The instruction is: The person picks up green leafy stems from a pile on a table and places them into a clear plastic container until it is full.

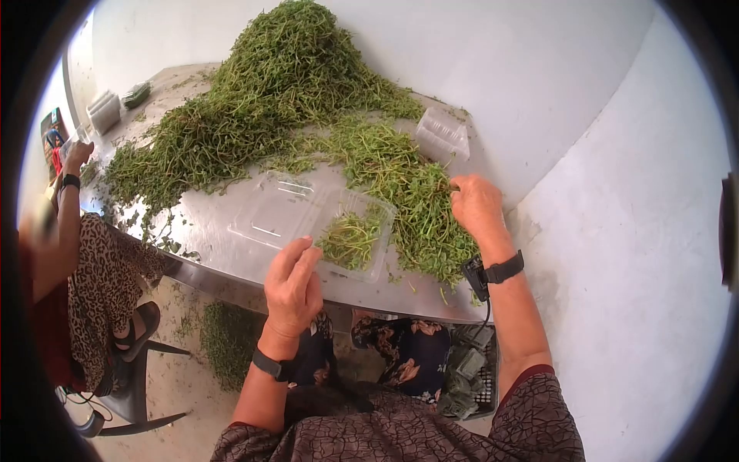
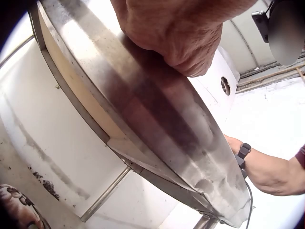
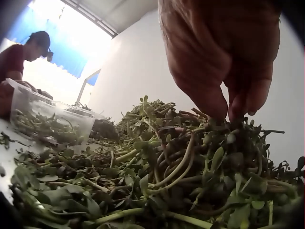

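A clear plastic clamshell box (image 1: 377, 266) lies opened out on the metal table, its lid (image 1: 269, 212) folded back to the left. Some purslane sprigs (image 1: 350, 240) are inside its tray. My left hand (image 1: 292, 289) is at the near side of the box, fingers loosely bent, fingertips right by its edge. To the right of the box spreads a loose heap of purslane (image 3: 181, 167) with rounded leaves and pale stems. My right hand (image 1: 479, 208) reaches down into that heap's right side. Thumb and fingers (image 3: 219, 102) pinch at the stems on top, the tips partly hidden among leaves.
A tall purslane mound (image 1: 289, 61) fills the back of the table. Nested clear boxes (image 1: 443, 135) lie at the back right, near the wall. Another person (image 1: 54, 254) works at the left end. Below the table edge stands a black crate (image 1: 485, 385) of plastic pieces.
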A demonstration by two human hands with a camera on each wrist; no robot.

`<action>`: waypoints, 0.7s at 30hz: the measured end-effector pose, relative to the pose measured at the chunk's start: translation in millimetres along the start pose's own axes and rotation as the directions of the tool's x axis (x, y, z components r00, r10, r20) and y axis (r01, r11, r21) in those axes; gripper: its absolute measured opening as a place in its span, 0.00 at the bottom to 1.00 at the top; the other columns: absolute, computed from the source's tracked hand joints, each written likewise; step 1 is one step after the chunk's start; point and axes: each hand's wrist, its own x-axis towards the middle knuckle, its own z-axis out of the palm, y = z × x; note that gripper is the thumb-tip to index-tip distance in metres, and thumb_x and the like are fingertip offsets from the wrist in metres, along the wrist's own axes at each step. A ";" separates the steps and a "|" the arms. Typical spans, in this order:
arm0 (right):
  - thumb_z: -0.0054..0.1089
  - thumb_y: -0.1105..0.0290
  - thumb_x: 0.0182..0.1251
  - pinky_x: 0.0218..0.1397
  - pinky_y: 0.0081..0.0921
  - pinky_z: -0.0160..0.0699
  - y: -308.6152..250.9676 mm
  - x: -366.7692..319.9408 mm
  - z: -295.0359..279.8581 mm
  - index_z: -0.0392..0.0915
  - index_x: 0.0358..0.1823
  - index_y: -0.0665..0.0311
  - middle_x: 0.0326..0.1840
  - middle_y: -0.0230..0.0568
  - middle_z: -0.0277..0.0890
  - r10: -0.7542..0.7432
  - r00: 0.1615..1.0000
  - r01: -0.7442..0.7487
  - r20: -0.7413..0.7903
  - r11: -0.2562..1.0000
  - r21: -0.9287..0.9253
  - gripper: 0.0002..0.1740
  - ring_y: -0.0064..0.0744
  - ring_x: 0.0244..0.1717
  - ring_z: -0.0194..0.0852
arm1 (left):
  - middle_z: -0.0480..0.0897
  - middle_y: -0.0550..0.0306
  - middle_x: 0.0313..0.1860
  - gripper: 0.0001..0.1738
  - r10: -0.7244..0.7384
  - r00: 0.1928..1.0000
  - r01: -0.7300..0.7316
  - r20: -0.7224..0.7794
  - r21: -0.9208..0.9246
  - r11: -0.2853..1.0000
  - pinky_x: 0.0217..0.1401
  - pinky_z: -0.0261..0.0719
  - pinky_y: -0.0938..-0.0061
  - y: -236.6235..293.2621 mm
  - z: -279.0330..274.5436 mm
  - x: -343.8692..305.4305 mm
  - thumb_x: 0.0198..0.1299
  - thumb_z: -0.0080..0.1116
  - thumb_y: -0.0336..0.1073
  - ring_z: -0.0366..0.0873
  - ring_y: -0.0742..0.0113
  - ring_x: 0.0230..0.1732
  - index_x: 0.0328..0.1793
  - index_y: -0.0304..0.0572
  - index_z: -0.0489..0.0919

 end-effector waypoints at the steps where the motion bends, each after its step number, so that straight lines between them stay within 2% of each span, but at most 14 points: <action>1: 0.62 0.74 0.55 0.47 0.43 0.82 2.8 0.2 3.9 0.87 0.42 0.62 0.36 0.54 0.84 0.001 1.000 -0.001 0.002 1.000 0.001 0.13 0.55 0.40 0.83 | 0.81 0.41 0.51 0.22 0.002 1.000 -0.002 -0.001 0.002 1.000 0.52 0.81 0.61 0.3 0.0 -0.1 0.43 0.53 0.12 0.81 0.43 0.50 0.48 0.33 0.80; 3: 0.62 0.77 0.51 0.34 0.45 0.80 9.5 1.4 11.9 0.85 0.31 0.61 0.24 0.54 0.79 -0.087 0.989 0.083 -0.122 0.996 -0.038 0.06 0.56 0.30 0.81 | 0.81 0.41 0.51 0.22 0.002 1.000 -0.002 -0.002 0.003 1.000 0.52 0.82 0.61 0.2 0.4 -0.5 0.43 0.53 0.12 0.81 0.44 0.50 0.48 0.33 0.80; 6: 0.61 0.77 0.50 0.32 0.46 0.79 13.6 1.9 16.0 0.86 0.31 0.60 0.25 0.54 0.79 -0.123 0.981 0.114 -0.151 0.991 -0.072 0.07 0.55 0.30 0.81 | 0.81 0.41 0.51 0.23 0.000 1.000 0.000 0.000 0.017 1.000 0.52 0.82 0.61 -0.6 0.0 -1.4 0.44 0.53 0.12 0.81 0.44 0.50 0.48 0.33 0.80; 10: 0.61 0.76 0.52 0.33 0.45 0.80 10.8 1.7 12.2 0.87 0.32 0.59 0.25 0.53 0.80 -0.070 0.989 0.064 -0.134 0.997 -0.047 0.08 0.55 0.30 0.81 | 0.81 0.42 0.52 0.23 -0.001 1.000 0.001 0.001 0.007 1.000 0.52 0.82 0.62 -0.4 0.2 -1.7 0.44 0.53 0.12 0.81 0.45 0.51 0.48 0.33 0.80; 13: 0.60 0.74 0.54 0.35 0.45 0.80 10.0 -0.4 8.4 0.88 0.34 0.57 0.24 0.51 0.80 -0.051 0.979 0.050 -0.200 0.999 -0.009 0.09 0.54 0.30 0.82 | 0.81 0.42 0.52 0.23 0.005 1.000 -0.005 -0.002 0.006 1.000 0.52 0.81 0.62 -1.6 0.8 -2.1 0.44 0.53 0.12 0.81 0.45 0.51 0.48 0.33 0.80; 16: 0.61 0.71 0.57 0.38 0.44 0.80 7.8 -2.3 1.0 0.88 0.36 0.56 0.25 0.50 0.81 -0.007 0.974 0.027 -0.225 0.996 0.089 0.09 0.54 0.31 0.82 | 0.81 0.42 0.52 0.23 0.013 1.000 -0.013 -0.006 0.012 1.000 0.52 0.81 0.62 -1.4 0.5 -2.0 0.44 0.53 0.12 0.81 0.45 0.51 0.49 0.33 0.80; 18: 0.62 0.69 0.59 0.39 0.44 0.80 5.7 -2.1 -3.9 0.88 0.38 0.57 0.28 0.50 0.82 0.084 0.974 -0.042 -0.213 0.980 0.195 0.08 0.53 0.32 0.82 | 0.81 0.42 0.52 0.23 0.017 1.000 -0.017 -0.005 0.013 1.000 0.52 0.81 0.62 -1.3 0.8 -1.6 0.44 0.53 0.12 0.81 0.45 0.51 0.49 0.33 0.80; 21: 0.63 0.68 0.59 0.40 0.43 0.79 0.4 0.0 -15.3 0.87 0.39 0.59 0.31 0.50 0.83 0.123 0.966 -0.064 -0.229 0.967 0.248 0.08 0.54 0.33 0.82 | 0.81 0.42 0.52 0.23 0.019 1.000 -0.019 -0.008 0.012 1.000 0.52 0.82 0.62 -1.1 0.5 -1.7 0.44 0.53 0.12 0.81 0.45 0.50 0.49 0.33 0.80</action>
